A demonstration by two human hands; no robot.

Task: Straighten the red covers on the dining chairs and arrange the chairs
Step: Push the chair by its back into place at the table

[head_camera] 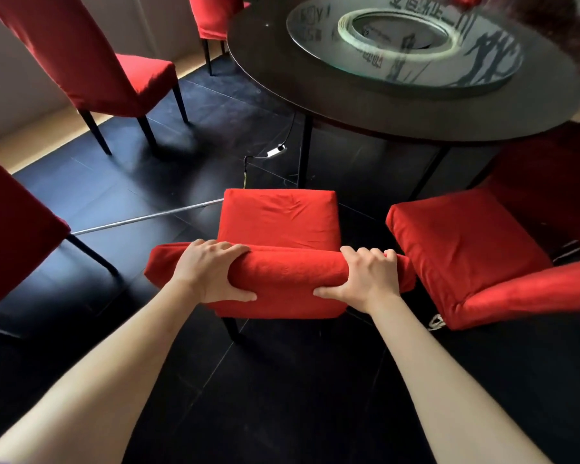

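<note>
Below my camera, on the dark floor (282, 396), stands the chair (278, 222) I am working on, its seat facing the round table (315, 105) and its red cover (282, 276) wrinkled on the seat. My left hand (211, 272) grips the top of the covered backrest, fingers curled over the far side and thumb on the near side. My right hand (365, 279) grips the same top edge further right in the same way. Just beside it to the right stands a second chair (459, 249), turned at an angle to the table. Two more red chairs (114, 72) stand near the wall at the left, apart from the table. A glass turntable (406, 51) lies on the table's top
</note>
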